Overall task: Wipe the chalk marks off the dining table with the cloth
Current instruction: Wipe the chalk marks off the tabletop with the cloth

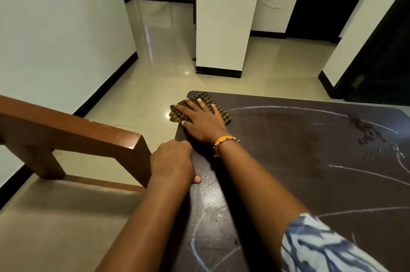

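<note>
Pressing flat on the cloth (199, 109), the right hand (203, 124) has its fingers spread wide across the checked fabric, palm down. The cloth sits at the far left corner of the dining table (310, 149), one edge hanging slightly past the table's side. The left hand (173, 161) grips the near left edge of the table, fingers curled over the side and the thumb resting on top. Chalk marks (288, 108) curve in pale lines across the dark tabletop to the right of the cloth, with more near the person's sleeve (321, 247). An orange bracelet (224, 140) circles the right wrist. A brown wooden chair (73, 138) stands just left of the table.
</note>
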Available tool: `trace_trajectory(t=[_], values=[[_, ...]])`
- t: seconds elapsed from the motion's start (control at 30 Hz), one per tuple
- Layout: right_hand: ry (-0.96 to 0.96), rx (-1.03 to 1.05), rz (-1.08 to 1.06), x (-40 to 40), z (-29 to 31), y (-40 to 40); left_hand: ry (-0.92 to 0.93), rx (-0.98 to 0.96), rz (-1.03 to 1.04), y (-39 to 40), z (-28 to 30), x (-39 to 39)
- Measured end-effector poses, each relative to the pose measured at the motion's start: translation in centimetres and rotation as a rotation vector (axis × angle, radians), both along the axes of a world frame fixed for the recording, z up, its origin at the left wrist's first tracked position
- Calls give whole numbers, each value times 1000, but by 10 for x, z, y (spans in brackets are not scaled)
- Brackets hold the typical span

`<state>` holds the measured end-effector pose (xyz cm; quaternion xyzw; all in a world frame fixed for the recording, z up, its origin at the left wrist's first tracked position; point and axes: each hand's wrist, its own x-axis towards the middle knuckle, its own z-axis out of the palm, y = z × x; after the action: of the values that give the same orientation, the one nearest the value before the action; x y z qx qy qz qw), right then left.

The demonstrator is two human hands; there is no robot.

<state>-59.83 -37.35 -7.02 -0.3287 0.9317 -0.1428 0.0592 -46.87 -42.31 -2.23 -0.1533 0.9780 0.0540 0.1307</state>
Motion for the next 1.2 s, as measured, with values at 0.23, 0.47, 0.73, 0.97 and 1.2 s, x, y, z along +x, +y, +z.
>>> trace_trajectory(t=[0.23, 0.47, 0.73, 0.97, 1.2], values=[[28, 43, -509, -71, 6, 114, 141, 107, 11, -13, -12, 12], [-43, 53, -450, -71, 2, 50, 194, 126, -1, -17, -22, 18], [-35, 15, -75, -25, 2, -17, 214, 159, 16, -19, -25, 23], [-3, 11, 139, 46, 5, 38, 159, 133, 25, -9, -17, 32], [-24, 41, -489, 12, 12, 147, 111, 114, 121, -5, -18, 37]])
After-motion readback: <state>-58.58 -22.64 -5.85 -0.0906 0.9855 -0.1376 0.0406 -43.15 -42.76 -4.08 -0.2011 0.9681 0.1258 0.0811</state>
